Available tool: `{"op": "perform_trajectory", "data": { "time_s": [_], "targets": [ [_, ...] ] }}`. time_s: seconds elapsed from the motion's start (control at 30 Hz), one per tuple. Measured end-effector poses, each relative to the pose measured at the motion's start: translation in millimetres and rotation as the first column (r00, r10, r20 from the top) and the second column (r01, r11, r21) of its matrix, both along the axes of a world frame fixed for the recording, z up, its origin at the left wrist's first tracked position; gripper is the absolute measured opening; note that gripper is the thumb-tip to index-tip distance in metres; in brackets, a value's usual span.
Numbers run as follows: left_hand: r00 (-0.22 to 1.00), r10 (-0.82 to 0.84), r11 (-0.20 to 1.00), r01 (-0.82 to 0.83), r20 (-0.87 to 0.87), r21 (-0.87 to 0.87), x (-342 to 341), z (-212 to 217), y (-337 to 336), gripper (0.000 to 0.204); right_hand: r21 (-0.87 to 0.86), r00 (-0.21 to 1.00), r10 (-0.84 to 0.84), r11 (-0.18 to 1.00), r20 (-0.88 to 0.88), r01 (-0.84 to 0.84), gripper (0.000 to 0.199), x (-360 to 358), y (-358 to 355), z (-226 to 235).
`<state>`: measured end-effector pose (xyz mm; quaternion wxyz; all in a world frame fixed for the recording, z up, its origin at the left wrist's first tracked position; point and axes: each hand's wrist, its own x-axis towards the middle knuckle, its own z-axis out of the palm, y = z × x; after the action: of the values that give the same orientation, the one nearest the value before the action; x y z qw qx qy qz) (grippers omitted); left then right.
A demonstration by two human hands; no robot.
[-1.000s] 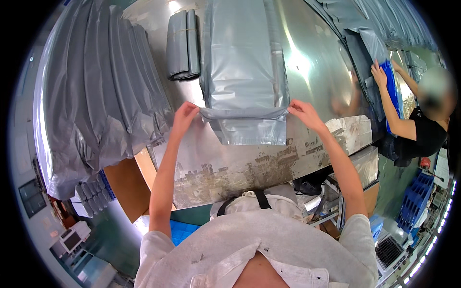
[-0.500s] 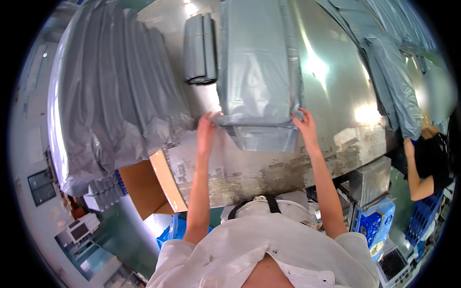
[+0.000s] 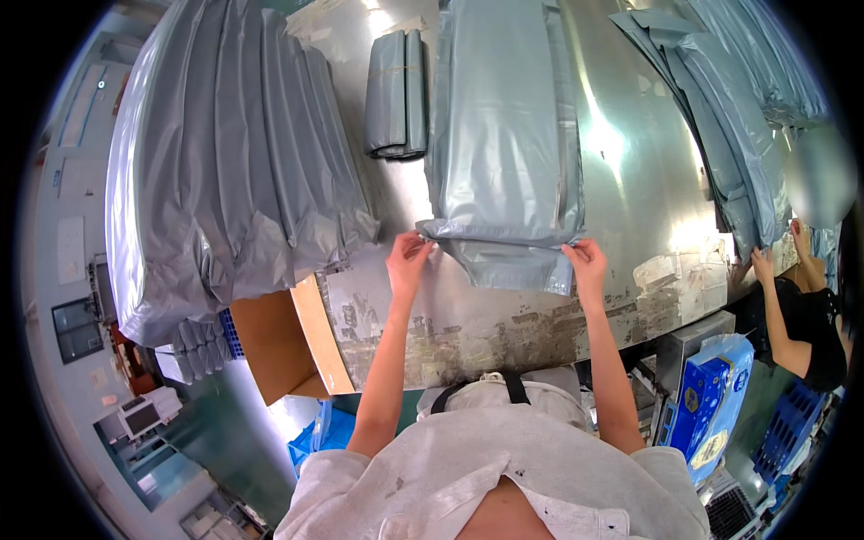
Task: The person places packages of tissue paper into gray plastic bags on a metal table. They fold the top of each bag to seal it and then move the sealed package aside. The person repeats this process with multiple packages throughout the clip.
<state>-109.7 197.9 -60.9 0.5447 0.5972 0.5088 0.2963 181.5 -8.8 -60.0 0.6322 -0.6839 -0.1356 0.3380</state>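
Both hands are sitting further apart than half a second ago, left hand [image 3: 407,256] and right hand [image 3: 587,261] pinching the grey bag's [image 3: 504,135] folded near edge on the counter [image 3: 630,180]; keeping tension even should flatten the crease.

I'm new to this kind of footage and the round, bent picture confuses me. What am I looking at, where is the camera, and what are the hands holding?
The camera sits on a person's head and looks down through a fisheye lens, so straight edges curve. The two bare forearms rising from the bottom are that person's own. The left hand and right hand each pinch a near corner of a grey plastic bag lying flat on a shiny metal table. A small roll of bags lies beside it, a big stack of filled grey bags stands to the left, and more grey bags lie at the right. Another person works at the far right.
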Motion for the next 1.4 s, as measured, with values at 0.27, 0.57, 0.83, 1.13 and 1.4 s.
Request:
{"op": "perform_trajectory", "data": {
  "time_s": [0.27,0.57,0.83,1.13,1.4],
  "targets": [
    [0.991,-0.020,0.985,0.042,-0.136,0.166,3.1,3.0,-3.9,0.018,-0.091,0.994,-0.027,0.995,0.105,0.037,0.016,3.9,-10.6,-21.8],
    [0.993,-0.002,0.996,0.013,-0.117,0.092,14.7,-16.3,29.7,0.015,-0.042,0.998,-0.041,0.998,0.052,0.043,0.017,19.1,5.6,-33.0],
    [0.959,0.255,0.939,-0.215,-0.122,0.269,12.3,11.4,-22.7,0.015,-0.232,0.844,-0.039,0.954,0.535,0.192,0.029,-43.3,-15.7,21.9],
    [0.965,0.005,0.962,0.067,-0.261,0.263,83.2,50.6,-76.6,0.057,-0.215,0.879,0.217,0.967,0.426,-0.135,0.068,-74.3,26.5,37.3],
    [0.980,-0.123,0.989,0.108,-0.154,-0.103,85.1,47.5,-14.7,0.066,-0.082,0.994,0.101,0.991,-0.031,-0.103,0.077,-41.2,66.5,29.2]
  ]
}}
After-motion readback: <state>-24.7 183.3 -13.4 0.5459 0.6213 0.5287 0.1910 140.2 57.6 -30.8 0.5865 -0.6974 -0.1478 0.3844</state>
